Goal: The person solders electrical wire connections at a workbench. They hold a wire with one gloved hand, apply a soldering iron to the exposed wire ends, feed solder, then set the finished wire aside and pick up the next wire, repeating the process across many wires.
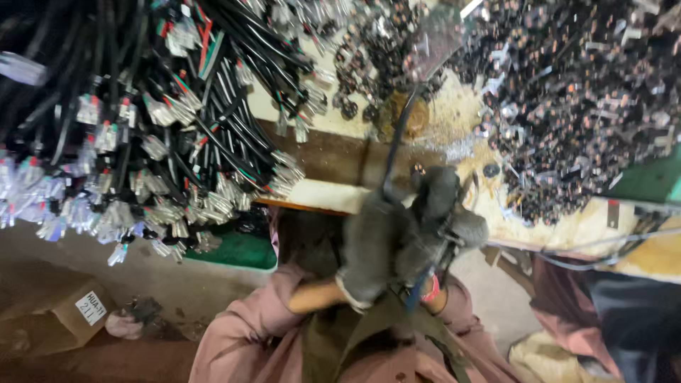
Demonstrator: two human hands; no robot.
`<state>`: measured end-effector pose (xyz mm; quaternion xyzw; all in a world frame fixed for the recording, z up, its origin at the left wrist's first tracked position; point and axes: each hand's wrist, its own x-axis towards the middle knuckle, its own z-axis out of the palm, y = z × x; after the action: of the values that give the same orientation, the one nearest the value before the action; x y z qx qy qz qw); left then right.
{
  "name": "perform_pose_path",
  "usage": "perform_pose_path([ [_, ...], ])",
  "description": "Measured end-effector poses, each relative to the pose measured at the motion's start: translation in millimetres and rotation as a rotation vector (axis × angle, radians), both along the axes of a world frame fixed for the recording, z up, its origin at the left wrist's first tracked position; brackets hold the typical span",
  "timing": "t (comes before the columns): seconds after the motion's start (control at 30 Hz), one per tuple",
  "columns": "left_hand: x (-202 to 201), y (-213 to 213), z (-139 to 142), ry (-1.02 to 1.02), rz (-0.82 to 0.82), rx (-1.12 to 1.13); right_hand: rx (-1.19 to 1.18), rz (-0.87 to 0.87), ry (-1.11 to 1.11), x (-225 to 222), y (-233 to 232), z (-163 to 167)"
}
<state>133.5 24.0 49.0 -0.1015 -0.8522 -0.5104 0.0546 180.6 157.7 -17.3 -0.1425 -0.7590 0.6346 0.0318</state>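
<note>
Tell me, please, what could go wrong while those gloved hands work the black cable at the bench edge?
1. The black cable runs up across the heap of small metal parts; a pull might drag some off the bench.
2. The bundle of wires overhangs the edge nearby and could snag.
3. Both gloved hands, left hand and right hand, bunch together and blurred, so the grip may slip.

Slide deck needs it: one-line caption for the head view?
Gloved hands grip a black cable beside a bundle of cut cables and small metal parts.
</note>
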Motion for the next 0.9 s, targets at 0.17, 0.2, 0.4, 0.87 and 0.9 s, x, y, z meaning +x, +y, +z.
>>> perform_pose_path([
  [0.17, -25, -64, -1, -0.865, -0.483, 0.030, -0.006, -0.305, 0.240, -33, 10, 9],
  [0.2, -24, -70, -3, -0.713, -0.500, 0.072, -0.010, -0.317, 0.261, -38, 14, 11],
  [0.4, -9, -50, -21, -0.619, -0.183, 0.201, 0.283, 0.291, 0.152, -26, 16, 13],
  [0.87, -8, -37, -33, -0.512, -0.112, 0.200, 0.420, 0.222, 0.171, -57, 16, 43],
  [0.9, -7, -37, -34, -0.469, -0.107, 0.204, 0.596, 0.338, 0.284, -58, 15, 43],
])
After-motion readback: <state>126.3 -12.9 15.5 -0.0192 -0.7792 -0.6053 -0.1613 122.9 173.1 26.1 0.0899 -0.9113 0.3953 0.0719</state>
